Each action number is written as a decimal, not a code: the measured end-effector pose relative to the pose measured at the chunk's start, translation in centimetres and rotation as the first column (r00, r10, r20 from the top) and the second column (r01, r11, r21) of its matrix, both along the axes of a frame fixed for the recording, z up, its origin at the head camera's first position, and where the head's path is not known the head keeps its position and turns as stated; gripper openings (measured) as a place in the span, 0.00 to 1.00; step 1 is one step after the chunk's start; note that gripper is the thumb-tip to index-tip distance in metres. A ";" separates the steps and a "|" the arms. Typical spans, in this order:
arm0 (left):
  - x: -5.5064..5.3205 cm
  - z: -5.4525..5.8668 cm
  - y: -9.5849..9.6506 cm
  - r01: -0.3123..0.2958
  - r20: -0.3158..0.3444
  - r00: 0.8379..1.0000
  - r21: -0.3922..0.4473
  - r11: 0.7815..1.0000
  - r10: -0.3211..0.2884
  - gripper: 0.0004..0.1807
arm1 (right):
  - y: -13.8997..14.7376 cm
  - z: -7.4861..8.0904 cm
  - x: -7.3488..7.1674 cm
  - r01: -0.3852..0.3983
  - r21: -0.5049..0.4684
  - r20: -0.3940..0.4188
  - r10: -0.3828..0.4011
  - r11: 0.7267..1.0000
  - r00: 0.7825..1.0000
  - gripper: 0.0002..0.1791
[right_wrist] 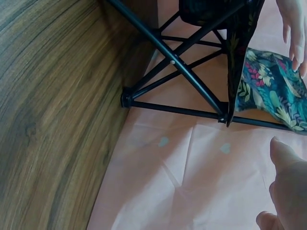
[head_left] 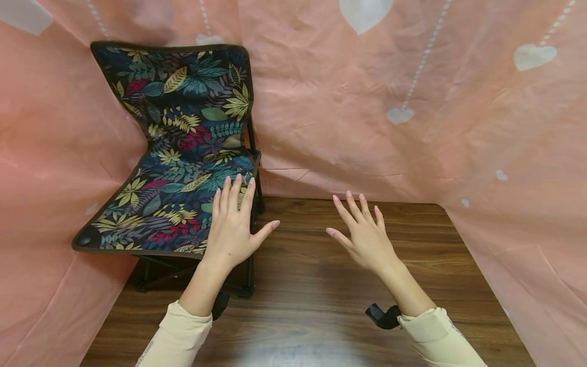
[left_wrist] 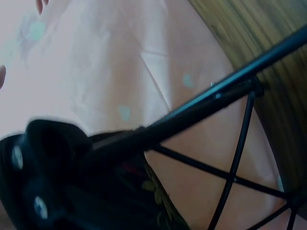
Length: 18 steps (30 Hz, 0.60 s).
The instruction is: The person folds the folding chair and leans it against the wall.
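Observation:
A folding chair (head_left: 179, 153) with dark leaf-print fabric and a black frame stands unfolded at the left, against the pink cloth. My left hand (head_left: 231, 229), fingers straight and slightly spread, is held in front of the right side of the seat; whether it touches the fabric cannot be told. To the right, my right hand (head_left: 364, 232) hovers above the wooden surface with spread fingers, holding nothing. The right wrist view shows the chair's crossed black legs (right_wrist: 172, 62) and part of my right hand (right_wrist: 290, 187). In the left wrist view, the chair's frame tube (left_wrist: 240, 72) crosses close by.
Pink cloth (head_left: 344, 102) with pale hearts hangs behind and along both sides. Brown wood-grain flooring (head_left: 298, 285) lies beneath the chair and between the hands. A black wrist-worn device (head_left: 382, 316) sits at the right cuff.

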State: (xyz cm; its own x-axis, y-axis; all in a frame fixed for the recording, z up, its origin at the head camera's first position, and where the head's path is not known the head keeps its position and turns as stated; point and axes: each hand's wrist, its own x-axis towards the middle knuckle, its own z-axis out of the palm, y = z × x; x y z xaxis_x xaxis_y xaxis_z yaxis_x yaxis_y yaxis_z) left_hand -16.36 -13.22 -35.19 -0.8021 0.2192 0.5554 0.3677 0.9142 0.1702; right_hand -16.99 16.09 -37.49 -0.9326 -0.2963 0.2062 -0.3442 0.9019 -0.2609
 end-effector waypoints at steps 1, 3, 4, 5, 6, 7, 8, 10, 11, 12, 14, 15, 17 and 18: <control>0.0 0.1 -0.3 -0.006 0.000 1.000 0.008 1.000 0.006 0.53 | -0.1 0.0 0.0 -0.005 -0.001 -0.003 0.005 1.000 1.000 0.42; 0.0 0.3 -0.9 -0.017 0.001 1.000 0.021 1.000 0.017 0.54 | -0.2 0.0 0.1 -0.009 0.001 -0.009 0.009 1.000 1.000 0.41; 0.0 0.4 -1.2 -0.021 0.001 1.000 0.028 0.999 0.021 0.54 | -0.3 0.0 0.1 -0.009 0.004 -0.011 0.009 1.000 1.000 0.41; 0.0 0.5 -1.5 -0.026 0.002 1.000 0.035 0.999 0.026 0.54 | -0.3 0.0 0.1 -0.010 0.009 -0.011 0.010 1.000 1.000 0.41; 0.1 0.5 -1.8 -0.032 0.000 0.999 0.040 0.999 0.032 0.54 | -0.3 0.0 0.1 -0.013 0.011 -0.012 0.013 1.000 1.000 0.41; 0.1 0.6 -2.0 -0.037 -0.004 0.999 0.047 0.998 0.037 0.54 | -0.3 0.0 0.1 -0.015 0.013 -0.011 0.016 1.000 1.000 0.41; 0.2 0.7 -2.3 -0.039 -0.010 0.999 0.055 0.998 0.040 0.54 | -0.3 0.0 0.2 -0.016 0.014 -0.010 0.016 1.000 1.000 0.41; 0.2 0.8 -2.8 -0.045 -0.024 0.999 0.071 0.996 0.047 0.54 | -0.4 0.1 0.2 -0.018 0.015 -0.009 0.018 1.000 1.000 0.40; 0.3 0.8 -3.0 -0.049 -0.034 0.998 0.078 0.996 0.052 0.54 | -0.5 0.2 0.2 -0.020 0.013 -0.009 0.020 1.000 1.000 0.40; 0.3 0.8 -3.3 -0.051 -0.043 0.998 0.090 0.995 0.055 0.54 | -0.6 0.3 0.3 -0.022 0.011 -0.012 0.022 1.000 1.000 0.40; 0.2 0.9 -3.7 -0.054 -0.061 0.996 0.110 0.992 0.061 0.54 | -0.7 0.4 0.3 -0.023 0.009 -0.019 0.024 1.000 1.000 0.41; 0.2 0.9 -3.8 -0.057 -0.068 0.996 0.117 0.992 0.065 0.53 | -0.8 0.5 0.3 -0.026 0.007 -0.024 0.026 1.000 0.999 0.41; 0.2 0.9 -4.1 -0.060 -0.078 0.994 0.127 0.990 0.070 0.53 | -0.9 0.6 0.3 -0.027 0.010 -0.032 0.027 1.000 0.999 0.40; 0.1 0.9 -4.2 -0.060 -0.080 0.994 0.131 0.990 0.071 0.53 | -1.0 0.7 0.3 -0.027 0.012 -0.037 0.028 1.000 0.999 0.40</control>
